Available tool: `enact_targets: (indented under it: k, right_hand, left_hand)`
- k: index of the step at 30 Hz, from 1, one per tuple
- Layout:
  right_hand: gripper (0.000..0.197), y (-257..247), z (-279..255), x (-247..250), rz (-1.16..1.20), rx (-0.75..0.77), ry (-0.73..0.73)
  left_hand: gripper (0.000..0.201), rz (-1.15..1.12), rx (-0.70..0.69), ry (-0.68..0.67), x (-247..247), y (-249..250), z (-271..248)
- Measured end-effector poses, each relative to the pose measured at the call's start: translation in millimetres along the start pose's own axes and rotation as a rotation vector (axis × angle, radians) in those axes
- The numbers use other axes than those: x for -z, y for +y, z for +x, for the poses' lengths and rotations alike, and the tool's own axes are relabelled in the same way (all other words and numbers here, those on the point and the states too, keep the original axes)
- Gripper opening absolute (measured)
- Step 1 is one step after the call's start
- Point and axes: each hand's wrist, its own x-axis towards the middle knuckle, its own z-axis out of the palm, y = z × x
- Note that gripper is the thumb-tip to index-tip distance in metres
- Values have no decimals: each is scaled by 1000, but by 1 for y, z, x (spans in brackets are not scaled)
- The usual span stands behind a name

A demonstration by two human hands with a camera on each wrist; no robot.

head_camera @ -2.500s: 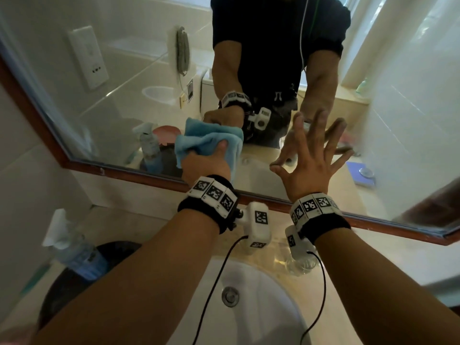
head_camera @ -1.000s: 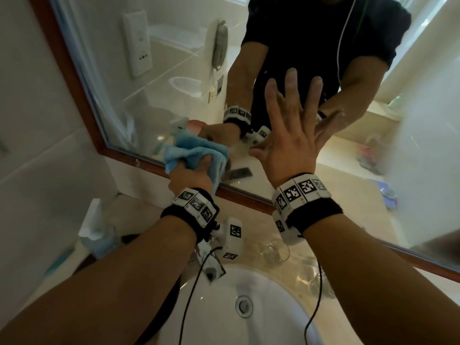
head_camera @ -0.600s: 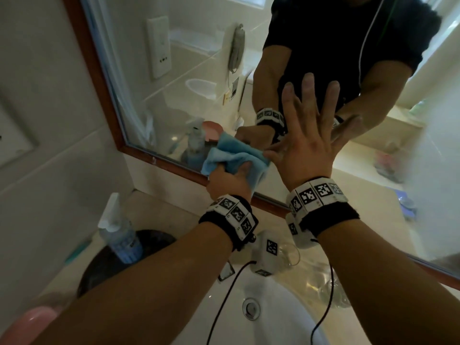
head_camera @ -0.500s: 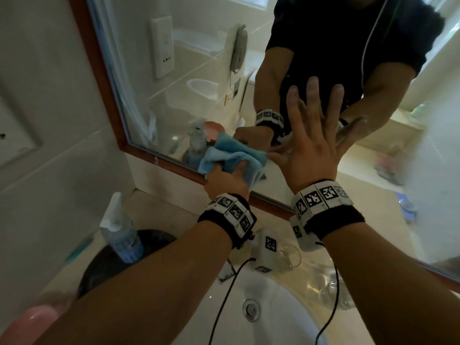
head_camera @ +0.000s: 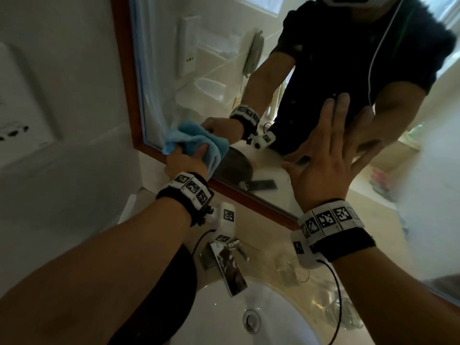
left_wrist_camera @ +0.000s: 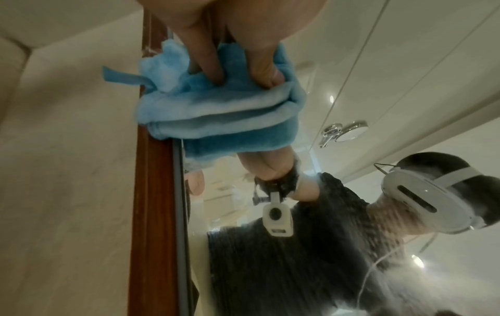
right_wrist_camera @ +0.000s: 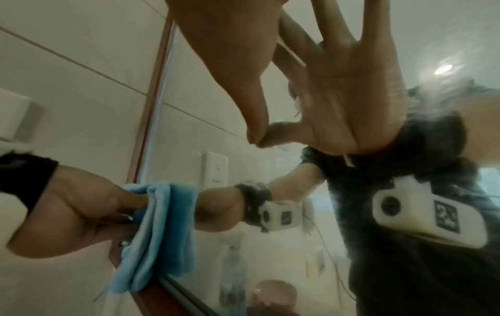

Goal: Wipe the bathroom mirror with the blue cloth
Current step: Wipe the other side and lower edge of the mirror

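Observation:
The mirror [head_camera: 199,70] hangs in a brown wooden frame [head_camera: 122,70] above the sink. My left hand [head_camera: 185,159] grips the bunched blue cloth [head_camera: 196,141] and presses it against the glass at the mirror's lower left corner. The left wrist view shows the cloth [left_wrist_camera: 216,111] overlapping the frame [left_wrist_camera: 151,203], with my fingers [left_wrist_camera: 205,57] dug into its folds. My right hand [head_camera: 326,158] lies flat on the glass to the right, fingers spread and straight. In the right wrist view the cloth [right_wrist_camera: 162,231] and the mirror [right_wrist_camera: 189,128] appear, with my right thumb [right_wrist_camera: 254,119] touching the glass.
A white basin [head_camera: 219,307] with a drain sits below my arms, a chrome tap [head_camera: 229,265] behind it. A clear glass [head_camera: 291,270] stands on the beige counter [head_camera: 268,230] under my right wrist. A dark round object [head_camera: 184,282] lies under my left forearm.
My left hand has slid the cloth leftward along the bottom of the mirror into the lower left corner. My right hand stays flat on the glass. The head view has swung left.

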Motion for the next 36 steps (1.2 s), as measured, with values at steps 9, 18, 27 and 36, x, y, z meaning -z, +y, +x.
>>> enact_targets:
  k: [9, 18, 27, 36]
  right_hand:
    - [126, -83, 35, -8, 126, -60, 67]
    - [125, -93, 34, -17, 141, -112, 65]
    - [126, -98, 35, -16, 161, -132, 52]
    - [123, -101, 33, -14, 177, -144, 36]
  left_hand:
    - [57, 37, 9, -2, 32, 4, 43]
    - [54, 10, -19, -7, 48, 3, 61]
    - [57, -101, 9, -60, 62, 33, 63]
    - [58, -136, -143, -40, 69, 95, 60]
